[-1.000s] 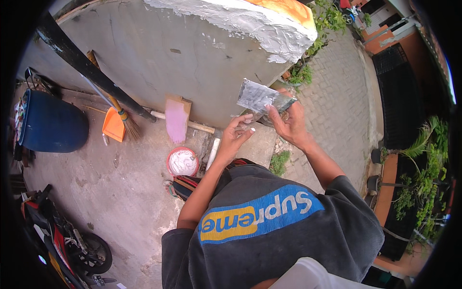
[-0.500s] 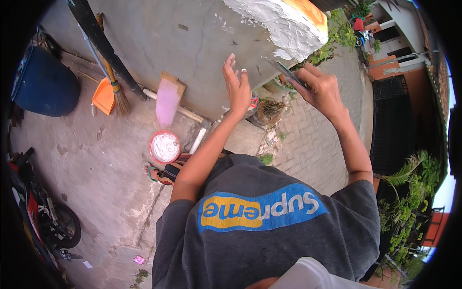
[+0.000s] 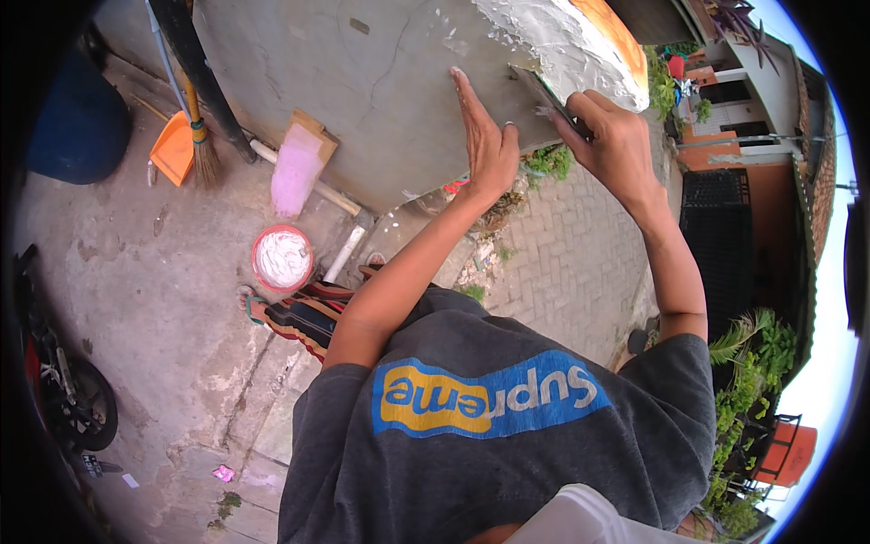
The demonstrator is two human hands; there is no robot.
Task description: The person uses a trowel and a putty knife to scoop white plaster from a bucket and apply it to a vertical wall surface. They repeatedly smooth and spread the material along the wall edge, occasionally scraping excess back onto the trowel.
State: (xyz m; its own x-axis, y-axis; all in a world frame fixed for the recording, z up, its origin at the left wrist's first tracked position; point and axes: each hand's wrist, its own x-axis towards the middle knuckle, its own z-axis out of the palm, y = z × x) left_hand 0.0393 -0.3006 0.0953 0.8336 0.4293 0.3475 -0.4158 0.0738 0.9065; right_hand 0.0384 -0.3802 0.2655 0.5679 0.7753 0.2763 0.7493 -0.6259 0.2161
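Note:
In my right hand (image 3: 621, 150) is a putty knife (image 3: 542, 92) with a wide, dark blade, gripped between thumb and fingers. Its blade lies at the grey wall (image 3: 390, 109), by the lower edge of a patch of thick white putty (image 3: 566, 50). My left hand (image 3: 491, 154) is open, fingers stretched toward the wall and thumb apart; whether the fingertips touch it I cannot tell. White smears mark its fingers. Down on the ground, a red-rimmed bucket (image 3: 256, 269) holds white putty (image 3: 284, 257).
Against the wall lean a pink-coated board (image 3: 297, 170), a broom (image 3: 204, 154) and a dark post (image 3: 201, 77). An orange dustpan (image 3: 172, 150) and a blue barrel (image 3: 77, 127) stand at left. White pipe (image 3: 344, 254) lies near my feet. A motorbike (image 3: 77, 390) is parked lower left.
My view has shifted, moving the wall slightly right. The putty knife has come up against the lower edge of the putty. My left hand has moved right, its fingers straighter.

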